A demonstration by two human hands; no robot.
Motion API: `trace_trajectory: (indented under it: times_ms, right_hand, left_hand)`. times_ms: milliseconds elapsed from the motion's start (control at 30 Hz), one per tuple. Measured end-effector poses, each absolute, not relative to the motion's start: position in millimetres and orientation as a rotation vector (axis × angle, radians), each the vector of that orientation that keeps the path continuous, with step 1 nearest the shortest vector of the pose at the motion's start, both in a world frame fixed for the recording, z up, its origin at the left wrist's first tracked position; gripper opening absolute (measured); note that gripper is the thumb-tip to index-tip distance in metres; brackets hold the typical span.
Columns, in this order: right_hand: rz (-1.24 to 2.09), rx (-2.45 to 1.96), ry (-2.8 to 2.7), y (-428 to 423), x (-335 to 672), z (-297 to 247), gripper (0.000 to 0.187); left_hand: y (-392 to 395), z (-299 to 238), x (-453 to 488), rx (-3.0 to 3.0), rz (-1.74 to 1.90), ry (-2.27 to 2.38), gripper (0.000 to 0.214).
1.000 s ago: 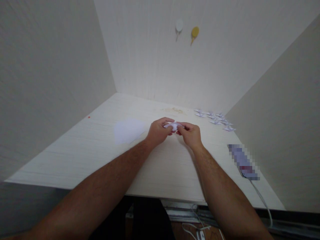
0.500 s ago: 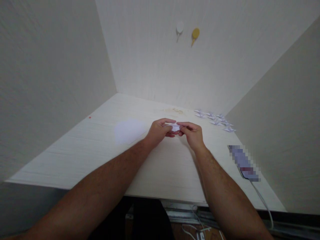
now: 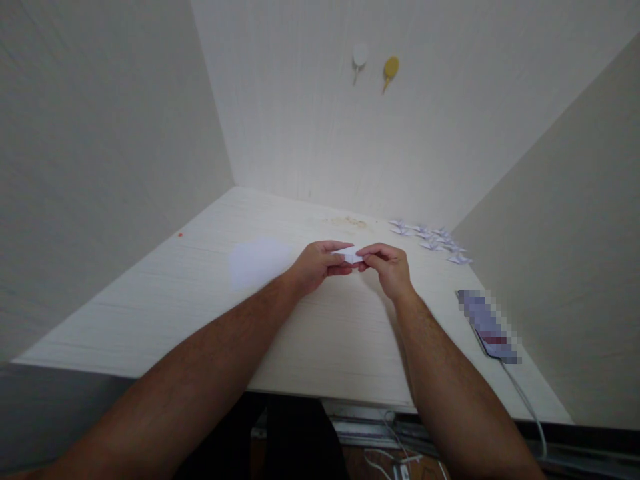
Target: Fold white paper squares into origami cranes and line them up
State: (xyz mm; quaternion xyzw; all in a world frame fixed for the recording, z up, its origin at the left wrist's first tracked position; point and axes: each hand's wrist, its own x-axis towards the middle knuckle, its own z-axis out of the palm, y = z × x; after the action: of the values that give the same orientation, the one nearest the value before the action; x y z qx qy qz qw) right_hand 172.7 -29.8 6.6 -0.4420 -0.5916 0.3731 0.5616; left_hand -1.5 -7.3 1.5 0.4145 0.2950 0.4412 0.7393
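Note:
A small piece of folded white paper (image 3: 351, 256) is held between my two hands above the white table (image 3: 325, 333). My left hand (image 3: 320, 262) pinches its left end, thumb on the near face and fingers behind and below. At the right end, my right hand (image 3: 387, 263) grips the paper between thumb and fingers. Parts of the paper are hidden by the fingertips. White paper (image 3: 257, 263) lies flat on the table beyond my left forearm. Several folded paper cranes (image 3: 433, 239) stand grouped at the back right.
A phone (image 3: 487, 327), its screen blurred out, lies at the right with a white cable (image 3: 527, 403) running over the table's edge. Two hooks, one white (image 3: 359, 57) and one yellow (image 3: 391, 68), are on the back wall. A small red bit (image 3: 181, 235) lies at the left edge.
My right hand has shifted slightly to the right, and more of the paper's white face shows between the hands. The left hand has stayed nearly in place.

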Motion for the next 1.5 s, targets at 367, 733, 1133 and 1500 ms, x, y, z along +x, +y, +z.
trace_trajectory:
  times_ms: [367,733,1133,1500]
  right_hand:
    - [0.547,-1.037,-1.706,-31.7,171.7,4.3,0.014]
    - [0.509,-1.262,-1.524,-32.3,163.5,6.1,0.018]
    - [0.468,-1.268,-1.488,-33.5,162.1,6.4,0.019]
    - [0.495,-1.290,-1.507,-35.6,160.7,7.4,0.020]
  left_hand:
    - [-3.2,-0.2,-1.4,1.068,1.009,0.771,0.030]
    - [-5.5,-6.9,4.8,1.356,1.179,0.774,0.032]
    - [-7.8,-3.7,8.2,1.391,1.249,0.860,0.030]
    - [-9.8,-4.0,11.5,1.314,1.255,0.846,0.027]
